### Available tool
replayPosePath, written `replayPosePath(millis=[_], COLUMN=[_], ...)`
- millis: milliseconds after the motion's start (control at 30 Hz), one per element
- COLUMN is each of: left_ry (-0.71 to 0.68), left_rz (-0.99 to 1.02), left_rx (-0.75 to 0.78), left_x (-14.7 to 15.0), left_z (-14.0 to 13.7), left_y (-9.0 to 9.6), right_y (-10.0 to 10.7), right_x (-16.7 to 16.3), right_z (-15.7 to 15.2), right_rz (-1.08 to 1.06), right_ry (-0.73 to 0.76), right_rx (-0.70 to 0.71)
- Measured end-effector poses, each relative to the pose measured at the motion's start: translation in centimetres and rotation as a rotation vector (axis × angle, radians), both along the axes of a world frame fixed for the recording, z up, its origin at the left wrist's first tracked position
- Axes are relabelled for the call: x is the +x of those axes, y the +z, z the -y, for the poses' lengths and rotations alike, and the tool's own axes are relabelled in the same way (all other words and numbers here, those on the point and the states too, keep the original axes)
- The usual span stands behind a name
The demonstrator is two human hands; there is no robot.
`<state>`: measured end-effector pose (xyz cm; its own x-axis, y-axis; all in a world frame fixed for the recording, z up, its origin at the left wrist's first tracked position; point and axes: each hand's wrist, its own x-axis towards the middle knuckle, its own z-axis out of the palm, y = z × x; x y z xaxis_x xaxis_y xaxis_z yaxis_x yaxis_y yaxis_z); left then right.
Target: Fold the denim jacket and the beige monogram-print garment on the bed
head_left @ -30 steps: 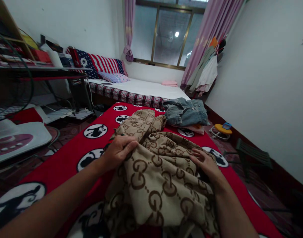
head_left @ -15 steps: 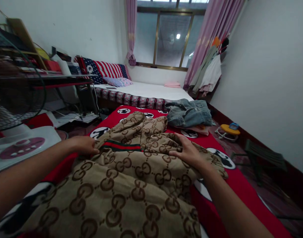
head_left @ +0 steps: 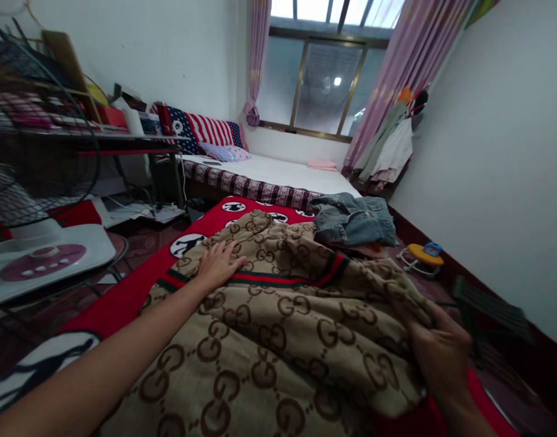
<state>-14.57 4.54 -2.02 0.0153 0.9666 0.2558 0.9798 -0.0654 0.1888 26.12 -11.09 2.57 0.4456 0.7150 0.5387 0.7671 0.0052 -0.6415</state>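
Note:
A tan garment (head_left: 260,315) with brown interlocking-G print and a green-red-green stripe lies spread over a red cloth (head_left: 127,291) with white round patches. My left hand (head_left: 218,264) rests flat on the garment near the stripe, fingers spread. At the right, my right hand (head_left: 437,346) grips a bunched edge of the garment and holds it up off the cloth; its fingertips are partly hidden by the fabric. Beyond the garment sits a folded denim jacket (head_left: 353,218).
A fan (head_left: 36,121) and its white base (head_left: 91,249) stand at the left, before a cluttered desk (head_left: 123,141). A bed (head_left: 278,174) lies under the window. At the right are a yellow stool (head_left: 424,255) and a dark folding stool (head_left: 492,303).
My right hand has moved right and nearer, pulling the garment's side out. My left hand has let go of the edge and lies flat further right. More of the stripe shows.

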Motion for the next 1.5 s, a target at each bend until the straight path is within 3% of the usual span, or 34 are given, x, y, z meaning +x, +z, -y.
replayPosePath(millis=[133,200,233,300,367,433,533,600,667,767,833,967,1100,1200,1267,1333,1433,1500], left_ry=[-0.029,-0.030,-0.029,-0.029,-0.030,-0.033,0.009,0.111,0.243,0.364,0.391,0.331,0.266,0.289,0.276,0.228,0.154,0.114], left_rz=[-0.024,-0.031,-0.030,-0.030,-0.028,-0.010,0.098,0.205,0.283,0.289,0.255,0.413,0.735,0.789,0.751,0.641,0.336,0.167], left_rx=[0.045,0.053,0.057,0.070,0.083,0.099,0.130,0.172,0.201,0.131,0.067,0.140,0.462,0.594,0.551,0.398,0.145,0.100], left_x=[0.4,0.7,0.7,0.8,0.8,0.9,0.7,-0.1,-1.3,-3.6,-4.8,-5.9,-6.0,-5.9,-5.6,-4.9,-3.3,-2.0], left_z=[0.2,0.2,0.3,0.4,0.6,0.7,0.3,-0.4,-1.2,-2.1,-2.3,-2.5,-2.6,-2.4,-2.0,-1.6,-0.9,-0.3], left_y=[-0.1,-0.1,-0.1,-0.2,-0.2,-0.1,0.2,0.4,0.4,0.0,-0.4,-0.6,-0.1,0.2,0.5,0.8,1.1,1.2], right_y=[0.2,1.0,1.5,2.6,3.0,2.1,-0.7,-2.3,-3.2,-3.2,-3.0,-2.8,-2.9,-2.8,-2.5,-2.3,-2.2,-2.5], right_x=[1.7,1.1,0.5,-1.1,-3.2,-5.4,-7.6,-7.7,-6.9,-5.0,-4.1,-3.9,-4.3,-4.5,-4.7,-5.2,-6.2,-6.8], right_z=[1.6,1.1,0.6,-0.9,-2.8,-4.9,-7.7,-8.7,-8.9,-8.2,-7.6,-7.2,-7.4,-7.5,-7.5,-7.4,-7.1,-7.1], right_rz=[0.415,0.612,0.663,0.687,0.644,0.573,0.459,0.344,0.104,-0.341,-0.491,-0.554,-0.648,-0.659,-0.635,-0.563,-0.382,-0.249], right_ry=[0.042,0.063,0.056,0.074,0.173,0.323,0.528,0.610,0.535,0.193,0.053,0.024,0.047,0.043,0.035,0.085,0.276,0.383], right_rx=[-0.606,-0.741,-0.719,-0.538,-0.293,-0.137,-0.128,-0.158,-0.054,0.248,0.338,0.298,0.276,0.270,0.261,0.207,0.049,-0.054])
